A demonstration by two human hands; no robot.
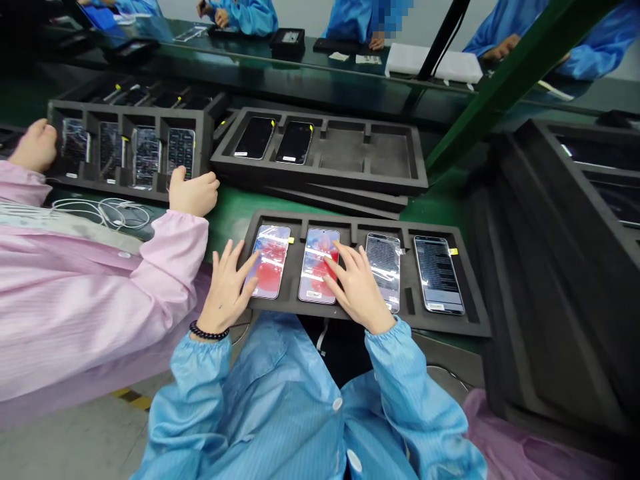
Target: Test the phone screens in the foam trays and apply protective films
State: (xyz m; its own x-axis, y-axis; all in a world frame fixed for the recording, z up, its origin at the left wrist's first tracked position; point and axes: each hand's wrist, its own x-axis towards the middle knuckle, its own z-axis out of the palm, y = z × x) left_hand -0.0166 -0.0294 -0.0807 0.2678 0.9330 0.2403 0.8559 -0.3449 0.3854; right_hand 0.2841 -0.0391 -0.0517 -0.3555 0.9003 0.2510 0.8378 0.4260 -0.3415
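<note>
In front of me lies a black foam tray [353, 308] with a row of smartphones in its slots. My left hand [227, 283], a dark beaded bracelet at its wrist, has its fingers spread at the tray's left end and over the edge of the leftmost phone [273, 257], whose screen is lit red and blue. Fingers of my right hand [357, 283] rest spread on the second phone [315, 267], lit in the same colours. Further right are a phone showing lines of text [383, 267] and another text-filled phone [440, 273] with a yellow tab.
Behind stands a tray stack [320, 170] with two dark phones on top. At left, a co-worker in pink grips another phone tray [130, 115]; a white cable [107, 210] lies nearby. Tall foam trays [545, 280] and a slanted green post [500, 87] stand right. Other workers sit across.
</note>
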